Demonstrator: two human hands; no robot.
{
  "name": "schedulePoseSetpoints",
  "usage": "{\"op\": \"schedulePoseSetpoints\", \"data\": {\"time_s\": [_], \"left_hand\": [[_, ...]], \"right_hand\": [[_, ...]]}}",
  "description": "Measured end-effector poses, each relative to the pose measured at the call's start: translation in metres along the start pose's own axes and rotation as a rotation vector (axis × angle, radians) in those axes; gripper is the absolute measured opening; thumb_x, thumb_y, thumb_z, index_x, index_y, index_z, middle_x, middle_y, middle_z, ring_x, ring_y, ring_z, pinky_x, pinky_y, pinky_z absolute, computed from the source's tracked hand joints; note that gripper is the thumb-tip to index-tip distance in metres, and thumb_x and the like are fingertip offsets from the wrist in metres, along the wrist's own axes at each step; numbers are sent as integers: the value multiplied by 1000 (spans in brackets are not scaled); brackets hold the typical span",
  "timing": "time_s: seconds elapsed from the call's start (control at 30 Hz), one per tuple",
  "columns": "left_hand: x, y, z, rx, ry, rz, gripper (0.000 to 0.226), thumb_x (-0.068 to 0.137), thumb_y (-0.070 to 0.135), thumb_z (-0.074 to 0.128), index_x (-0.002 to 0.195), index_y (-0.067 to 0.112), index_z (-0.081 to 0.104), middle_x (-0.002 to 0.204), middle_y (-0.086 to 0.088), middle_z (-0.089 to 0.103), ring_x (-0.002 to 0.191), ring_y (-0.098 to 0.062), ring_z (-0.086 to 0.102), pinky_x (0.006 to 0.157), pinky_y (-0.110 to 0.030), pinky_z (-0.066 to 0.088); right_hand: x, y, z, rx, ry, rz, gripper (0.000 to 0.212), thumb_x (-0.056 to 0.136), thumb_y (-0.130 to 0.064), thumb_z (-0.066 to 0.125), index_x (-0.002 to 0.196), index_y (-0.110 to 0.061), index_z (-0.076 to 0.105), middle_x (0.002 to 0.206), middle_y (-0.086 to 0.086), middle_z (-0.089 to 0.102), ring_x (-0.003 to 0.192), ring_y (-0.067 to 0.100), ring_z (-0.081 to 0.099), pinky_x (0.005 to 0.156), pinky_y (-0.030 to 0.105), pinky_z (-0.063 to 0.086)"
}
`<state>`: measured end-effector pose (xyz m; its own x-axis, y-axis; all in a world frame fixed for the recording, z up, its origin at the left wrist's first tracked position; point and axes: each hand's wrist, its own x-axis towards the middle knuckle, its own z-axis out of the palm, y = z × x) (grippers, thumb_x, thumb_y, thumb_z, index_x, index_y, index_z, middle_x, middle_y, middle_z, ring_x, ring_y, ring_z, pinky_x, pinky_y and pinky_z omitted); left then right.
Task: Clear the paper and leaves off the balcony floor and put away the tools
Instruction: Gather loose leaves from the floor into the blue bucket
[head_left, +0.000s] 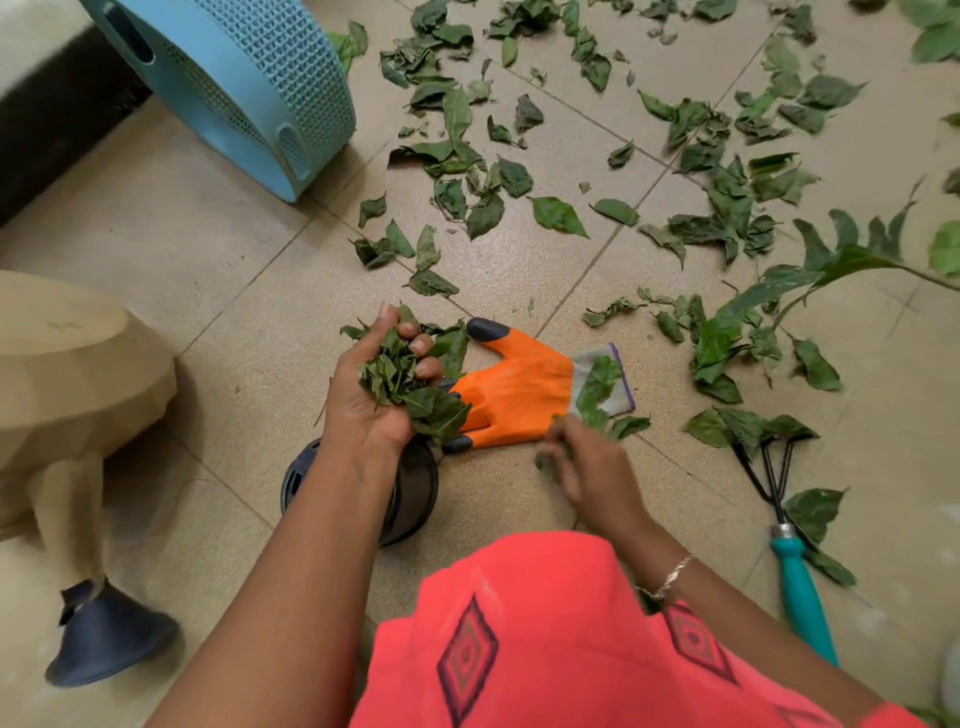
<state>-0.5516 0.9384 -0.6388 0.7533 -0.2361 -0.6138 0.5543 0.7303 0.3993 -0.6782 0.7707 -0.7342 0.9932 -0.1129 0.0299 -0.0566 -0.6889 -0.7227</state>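
My left hand (371, 384) grips a bunch of green leaves (402, 371) above the floor, fingers curled round them. My right hand (587, 467) is low at the tiles, blurred, pinching a few small leaves beside an orange work glove (514, 389) that lies flat. Many loose leaves (717, 208) are scattered over the beige tiles further out. A small hand rake (795, 561) with a teal handle and black prongs lies at the right, partly under leaves.
A light blue perforated basket (244, 88) lies tipped at top left. A dark round pot (410, 493) sits under my left forearm. A beige planter on a dark-footed stand (78, 395) stands at the left. A leafy plant stem (841, 260) reaches in from the right.
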Motion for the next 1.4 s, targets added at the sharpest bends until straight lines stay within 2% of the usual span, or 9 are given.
{"op": "schedulePoseSetpoints", "data": {"time_s": [0.13, 0.3, 0.53, 0.67, 0.8, 0.93, 1.1, 1.23, 1.4], "left_hand": [[1, -2, 2, 40, 0, -14, 58, 98, 23, 37, 46, 13, 59, 52, 3, 50, 40, -7, 45, 36, -13, 37], [2, -7, 4, 7, 4, -20, 38, 97, 20, 39, 62, 12, 52, 56, 2, 49, 42, -7, 45, 36, -13, 36], [4, -6, 4, -8, -25, -4, 23, 87, 18, 48, 65, 13, 49, 59, 2, 49, 45, -8, 45, 37, -14, 36], [4, -10, 2, 21, -35, -19, 35, 86, 19, 48, 53, 13, 56, 58, 2, 50, 44, -8, 46, 37, -14, 36], [3, -13, 2, 50, -22, -22, 35, 93, 19, 43, 60, 14, 53, 58, 2, 49, 44, -8, 47, 36, -14, 36], [3, -15, 2, 63, -10, -26, 30, 96, 19, 41, 67, 14, 47, 59, 2, 49, 44, -8, 46, 36, -15, 36], [1, -16, 2, 66, -20, -29, 21, 88, 18, 47, 67, 14, 46, 59, 3, 49, 44, -7, 46, 36, -15, 37], [1, -18, 4, 61, -25, -55, 17, 84, 18, 49, 68, 14, 47, 59, 2, 48, 44, -7, 45, 35, -15, 37], [3, -19, 3, 76, -23, -59, 19, 91, 18, 45, 72, 14, 46, 61, 2, 47, 46, -7, 44, 36, -15, 37]], "right_hand": [[21, 15, -39, 1, 205, 236, 19, 93, -10, 52, 108, -12, 63, 85, 1, 65, 68, 11, 58, 54, 8, 33], [35, 29, -35, -481, -205, 279, 59, 81, -54, 59, 127, -20, 46, 110, 2, 59, 91, 24, 59, 65, 27, 39], [33, 36, -49, 149, 111, 297, 2, 89, -15, 60, 88, -14, 59, 83, -5, 59, 75, 11, 53, 59, 7, 36], [22, 43, -60, 324, 209, 463, 9, 92, -16, 54, 87, -12, 60, 87, -5, 61, 82, 11, 57, 67, 23, 46], [2, 42, -57, 62, 147, 401, 3, 91, -19, 56, 91, -18, 58, 87, -2, 63, 73, 16, 58, 55, 20, 38], [-3, 31, -40, -387, -110, 412, 58, 72, -61, 64, 109, -20, 49, 102, -5, 57, 86, 16, 56, 61, 25, 38], [6, 18, -29, -610, -185, 409, 74, 70, -79, 45, 113, -19, 41, 108, 5, 52, 91, 26, 58, 63, 30, 38], [11, 16, -19, -643, -139, 379, 38, 91, -45, 45, 110, -12, 44, 106, 11, 51, 86, 30, 57, 59, 32, 37], [8, 37, -32, -379, -33, 251, 10, 93, -16, 50, 97, -8, 55, 86, 8, 60, 69, 24, 56, 55, 26, 33]]}}
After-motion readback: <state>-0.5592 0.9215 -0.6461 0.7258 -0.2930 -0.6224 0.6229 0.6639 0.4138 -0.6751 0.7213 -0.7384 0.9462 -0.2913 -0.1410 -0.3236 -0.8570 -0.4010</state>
